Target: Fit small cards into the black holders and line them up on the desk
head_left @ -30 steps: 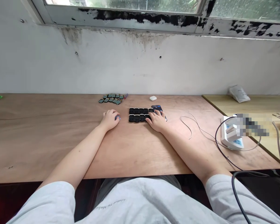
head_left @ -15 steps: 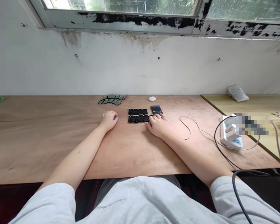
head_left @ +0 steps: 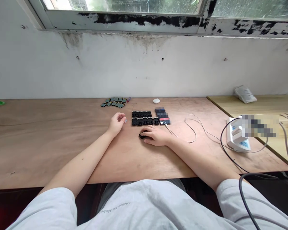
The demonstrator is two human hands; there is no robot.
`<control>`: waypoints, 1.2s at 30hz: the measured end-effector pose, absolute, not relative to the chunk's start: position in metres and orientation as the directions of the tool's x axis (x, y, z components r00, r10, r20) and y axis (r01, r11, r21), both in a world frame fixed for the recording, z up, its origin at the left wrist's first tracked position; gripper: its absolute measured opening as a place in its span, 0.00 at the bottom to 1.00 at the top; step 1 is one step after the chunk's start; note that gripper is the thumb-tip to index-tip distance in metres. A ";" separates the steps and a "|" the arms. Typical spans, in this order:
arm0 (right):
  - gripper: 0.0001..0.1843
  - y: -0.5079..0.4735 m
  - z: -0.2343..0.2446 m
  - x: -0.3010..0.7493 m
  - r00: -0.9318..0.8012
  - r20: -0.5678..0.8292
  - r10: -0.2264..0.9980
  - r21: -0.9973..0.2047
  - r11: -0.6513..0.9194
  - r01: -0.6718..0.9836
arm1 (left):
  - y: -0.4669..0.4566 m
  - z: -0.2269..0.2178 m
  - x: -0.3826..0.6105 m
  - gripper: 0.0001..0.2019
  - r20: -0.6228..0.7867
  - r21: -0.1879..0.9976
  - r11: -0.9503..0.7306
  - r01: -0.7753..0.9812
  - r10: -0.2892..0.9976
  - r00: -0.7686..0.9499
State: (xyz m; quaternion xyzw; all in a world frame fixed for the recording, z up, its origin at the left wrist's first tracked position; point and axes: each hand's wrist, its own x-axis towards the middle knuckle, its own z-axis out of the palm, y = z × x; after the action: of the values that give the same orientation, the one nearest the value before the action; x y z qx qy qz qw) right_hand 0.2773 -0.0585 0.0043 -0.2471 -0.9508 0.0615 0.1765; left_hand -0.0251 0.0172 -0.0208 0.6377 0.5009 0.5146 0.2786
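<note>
Closed around a small dark black piece (head_left: pixel 142 136), my right hand (head_left: pixel 156 136) is low over the table, just in front of two rows of similar parts. The black plastic parts stand side by side in a back row (head_left: pixel 141 114) and a front row (head_left: pixel 145 121). To their left, my left hand (head_left: pixel 117 124) has its thumb and fingers pinched together. A bit of light blue (head_left: pixel 125 120) shows at its fingertips; what it belongs to is mostly hidden.
Small green-grey boards (head_left: pixel 114 102) lie near the wall beside a thin blue-and-red object (head_left: pixel 129 99). A white case (head_left: pixel 156 101) and a phone (head_left: pixel 161 114) with a charging cable (head_left: pixel 171 131) are behind. A power strip (head_left: pixel 237 143) with cords stands at right.
My right hand has moved from the front row's right end toward me and left, with a black piece in it. My left hand has shifted slightly right and turned.
</note>
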 end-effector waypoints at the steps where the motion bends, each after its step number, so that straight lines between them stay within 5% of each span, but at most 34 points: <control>1: 0.19 -0.059 0.003 0.276 -0.811 0.306 0.499 -0.198 0.867 0.458 | 0.013 -0.021 -0.020 0.14 0.389 0.860 -0.362 0.358 0.921 -0.003; 8: 0.11 -0.051 -0.003 0.271 -0.707 0.318 0.632 -0.278 0.775 0.568 | -0.025 -0.013 0.013 0.08 0.538 0.581 -0.633 0.512 0.771 0.342; 15: 0.05 -0.049 -0.001 0.270 -0.641 0.315 0.700 -0.389 0.711 0.586 | -0.040 -0.011 0.035 0.06 0.466 0.525 -0.714 0.463 0.696 0.546; 23: 0.06 -0.049 0.001 0.270 -0.648 0.298 0.701 -0.369 0.711 0.599 | -0.034 -0.017 0.036 0.07 0.515 0.535 -0.700 0.473 0.714 0.474; 30: 0.05 -0.047 -0.001 0.271 -0.651 0.306 0.695 -0.365 0.717 0.594 | -0.034 -0.014 0.031 0.07 0.459 0.485 -0.751 0.448 0.654 0.601; 36: 0.05 -0.047 -0.001 0.271 -0.648 0.299 0.701 -0.374 0.711 0.596 | -0.035 -0.013 0.030 0.08 0.581 0.484 -0.746 0.457 0.665 0.470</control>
State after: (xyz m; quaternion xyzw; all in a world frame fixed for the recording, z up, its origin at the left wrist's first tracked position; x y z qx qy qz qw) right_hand 0.2714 -0.0473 -0.0006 -0.3604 -0.8995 0.1217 0.2150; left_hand 0.0297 -0.0355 -0.0134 0.8471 0.3309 0.3944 0.1319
